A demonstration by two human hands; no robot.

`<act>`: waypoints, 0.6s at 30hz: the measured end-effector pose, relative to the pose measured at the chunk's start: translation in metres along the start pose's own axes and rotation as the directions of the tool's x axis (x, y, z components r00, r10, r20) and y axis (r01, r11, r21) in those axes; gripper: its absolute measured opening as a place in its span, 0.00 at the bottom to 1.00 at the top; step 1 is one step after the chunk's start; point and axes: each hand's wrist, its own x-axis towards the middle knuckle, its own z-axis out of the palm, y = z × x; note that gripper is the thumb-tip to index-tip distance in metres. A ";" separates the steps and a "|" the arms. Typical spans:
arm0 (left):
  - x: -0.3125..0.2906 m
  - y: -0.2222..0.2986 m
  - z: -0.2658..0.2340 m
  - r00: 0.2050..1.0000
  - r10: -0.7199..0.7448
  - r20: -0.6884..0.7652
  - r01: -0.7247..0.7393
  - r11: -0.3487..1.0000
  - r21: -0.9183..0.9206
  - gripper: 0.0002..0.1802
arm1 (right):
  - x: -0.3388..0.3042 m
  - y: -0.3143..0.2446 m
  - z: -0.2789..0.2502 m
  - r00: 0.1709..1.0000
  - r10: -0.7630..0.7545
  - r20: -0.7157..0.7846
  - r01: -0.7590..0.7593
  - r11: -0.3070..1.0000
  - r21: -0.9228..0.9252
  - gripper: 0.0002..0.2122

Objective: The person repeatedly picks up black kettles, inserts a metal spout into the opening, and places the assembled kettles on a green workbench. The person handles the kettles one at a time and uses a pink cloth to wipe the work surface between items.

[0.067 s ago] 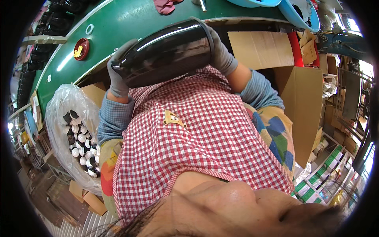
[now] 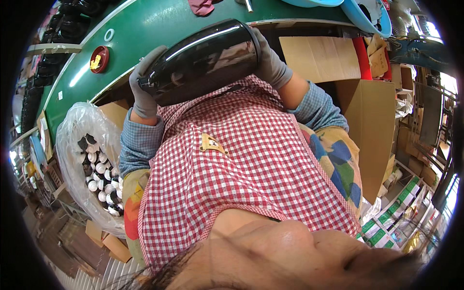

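A large glossy black tapered cylinder [image 2: 208,60] lies almost level in front of my body, its right end raised a little. My left hand [image 2: 145,84], in a grey glove, wraps round the narrower left end, where a small black fitting shows. At the wider, rimmed right end is my right hand [image 2: 271,63], also in a grey glove. Its palm presses there with the fingers mostly hidden behind the rim. The cylinder is clear of the table and just above my red-and-white checked apron [image 2: 227,140].
Beyond the cylinder runs a green table [image 2: 140,29] with a dark red dish [image 2: 99,60], a white ring [image 2: 109,35] and a pink cloth [image 2: 201,7]. A plastic bag [image 2: 72,145] of black-and-white parts stands left, a cardboard box [image 2: 369,130] right. Blue basins [image 2: 382,26] sit far right.
The cylinder has turned slightly in my hands, and the fitting at its left end shows more. My left hand has shifted a little to the left.
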 end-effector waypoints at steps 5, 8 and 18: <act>-0.004 -0.064 -0.017 0.978 -0.091 0.189 0.202 0.645 -0.737 0.25 | -0.003 -0.016 0.011 0.997 -0.065 0.045 0.055 0.979 0.195 0.45; -0.006 -0.068 -0.015 0.974 -0.030 0.224 0.164 0.773 -0.613 0.26 | -0.002 -0.007 0.009 0.980 -0.186 0.072 0.181 0.981 0.071 0.54; 0.002 0.017 0.001 0.991 -0.074 -0.111 0.035 0.947 -0.319 0.27 | 0.019 -0.006 0.003 0.988 -0.146 0.045 0.149 0.986 -0.078 0.40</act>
